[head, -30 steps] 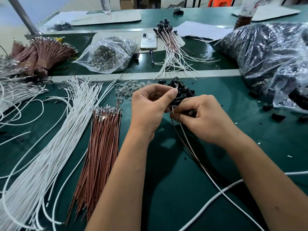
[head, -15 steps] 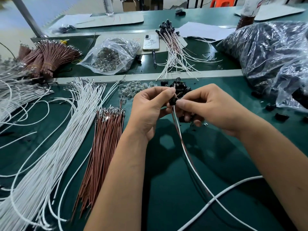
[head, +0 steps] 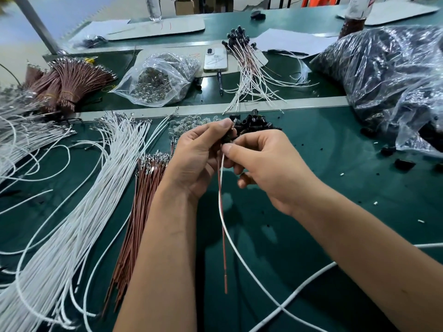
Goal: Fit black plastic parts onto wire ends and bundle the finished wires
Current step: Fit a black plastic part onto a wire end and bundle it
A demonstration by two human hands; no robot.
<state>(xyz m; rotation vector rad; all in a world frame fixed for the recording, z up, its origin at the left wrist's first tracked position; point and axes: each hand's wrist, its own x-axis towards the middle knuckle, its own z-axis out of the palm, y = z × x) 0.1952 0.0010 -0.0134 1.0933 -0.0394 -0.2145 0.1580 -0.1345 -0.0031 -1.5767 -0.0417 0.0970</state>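
Head view: above a green table (head: 311,236), the left hand (head: 199,159) pinches what seems a black plastic part (head: 227,138). The right hand (head: 268,168) grips a white wire (head: 230,238) and brown wire (head: 224,255) hanging beneath it.

No legible text, labels or numbers; red marks on the cardboard sheet (head: 155,28) are unreadable.

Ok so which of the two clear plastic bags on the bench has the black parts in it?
The big crumpled bag at the far right edge. Its contents are dark; the smaller bag left of the phone holds silvery metal pieces.
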